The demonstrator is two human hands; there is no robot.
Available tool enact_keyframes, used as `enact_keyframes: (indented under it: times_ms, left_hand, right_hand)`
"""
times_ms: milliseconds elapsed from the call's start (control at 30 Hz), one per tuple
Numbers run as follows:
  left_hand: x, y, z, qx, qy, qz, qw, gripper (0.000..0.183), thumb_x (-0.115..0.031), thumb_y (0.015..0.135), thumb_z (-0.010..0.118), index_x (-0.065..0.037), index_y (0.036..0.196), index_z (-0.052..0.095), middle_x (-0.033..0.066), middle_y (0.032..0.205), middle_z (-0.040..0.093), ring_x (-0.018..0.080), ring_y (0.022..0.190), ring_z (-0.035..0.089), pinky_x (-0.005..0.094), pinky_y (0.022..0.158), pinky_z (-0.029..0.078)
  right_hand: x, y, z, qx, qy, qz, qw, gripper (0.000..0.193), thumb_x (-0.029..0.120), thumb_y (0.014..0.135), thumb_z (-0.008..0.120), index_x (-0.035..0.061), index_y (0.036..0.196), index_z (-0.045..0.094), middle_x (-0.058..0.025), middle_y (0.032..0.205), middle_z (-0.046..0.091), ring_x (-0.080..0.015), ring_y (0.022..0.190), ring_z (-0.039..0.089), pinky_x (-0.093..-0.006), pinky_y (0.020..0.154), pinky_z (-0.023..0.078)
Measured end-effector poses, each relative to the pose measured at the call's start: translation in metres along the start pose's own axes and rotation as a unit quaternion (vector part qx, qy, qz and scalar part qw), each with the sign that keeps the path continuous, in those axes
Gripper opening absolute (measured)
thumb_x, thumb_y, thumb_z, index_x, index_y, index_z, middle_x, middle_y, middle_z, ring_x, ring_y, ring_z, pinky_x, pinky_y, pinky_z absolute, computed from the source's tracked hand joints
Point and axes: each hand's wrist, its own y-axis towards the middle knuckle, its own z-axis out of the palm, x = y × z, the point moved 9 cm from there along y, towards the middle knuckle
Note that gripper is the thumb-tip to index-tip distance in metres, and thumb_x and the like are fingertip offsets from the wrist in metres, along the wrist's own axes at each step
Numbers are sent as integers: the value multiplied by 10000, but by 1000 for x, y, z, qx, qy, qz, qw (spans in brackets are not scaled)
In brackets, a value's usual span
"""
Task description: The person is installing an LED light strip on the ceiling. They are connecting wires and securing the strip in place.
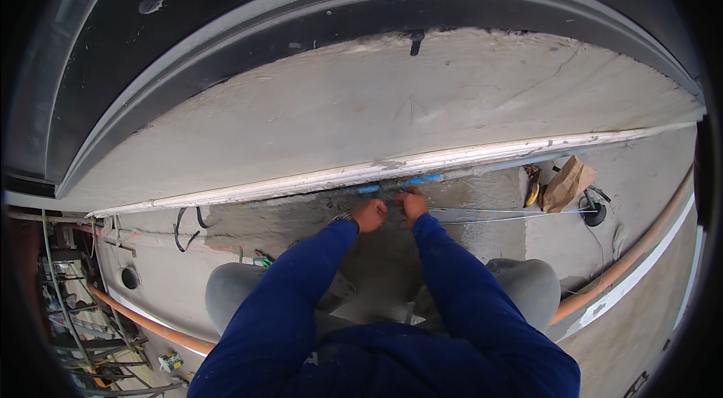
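My left hand (370,215) is closed, its fingers curled close to the foot of the wall. Just to its right, my right hand (411,206) is also closed, with fingers pinched together. What either one holds is too small or hidden to make out. Between and beyond them, two short blue pipe-like pieces, one on the left (367,189) and one on the right (425,179), show at the base of the wall. Thin pale strands (497,210) stretch from near my right hand toward a black round object (592,211) on the floor.
A brown paper bag (569,182) and a banana peel (533,186) lie to the right. Black cable loops (181,231) stick up at the left. An orange pipe (154,323) curves behind me; a round hole (130,277) and a rack of tubes (83,315) are at left.
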Motion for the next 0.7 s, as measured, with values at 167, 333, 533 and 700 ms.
enact_keyframes:
  times_ms: [167,333,533,700]
  left_hand:
    - [-27,18,-53,-201,24,-114,973,356,-398,855,768,-44,828,737,174,859,750,357,865,725,461,785,565]
    - [-36,27,-49,-300,66,-126,943,383,-428,855,780,-50,809,735,166,785,740,354,781,723,447,737,554]
    - [-4,24,-37,-328,-40,-209,921,373,-420,843,761,-49,821,732,219,886,749,400,892,724,485,811,565]
    - [1,21,-25,-279,-34,-200,939,324,-339,807,745,-29,721,702,241,845,740,399,835,731,495,757,571]
  right_hand:
    - [8,-6,-8,-3,30,6,1000,555,99,813,724,-2,1333,556,-79,913,681,-179,779,641,-331,618,449]
    - [16,-9,-4,-6,12,-32,999,453,45,778,707,-55,1213,628,-108,811,682,-188,667,635,-326,575,466]
    - [5,-7,-6,-10,2,-36,999,347,87,815,680,-26,1142,654,-107,792,683,-190,664,631,-324,579,467]
    - [-34,-5,-41,-123,-339,-59,931,416,244,837,675,-48,1128,729,-238,1022,755,-368,848,743,-462,765,569]
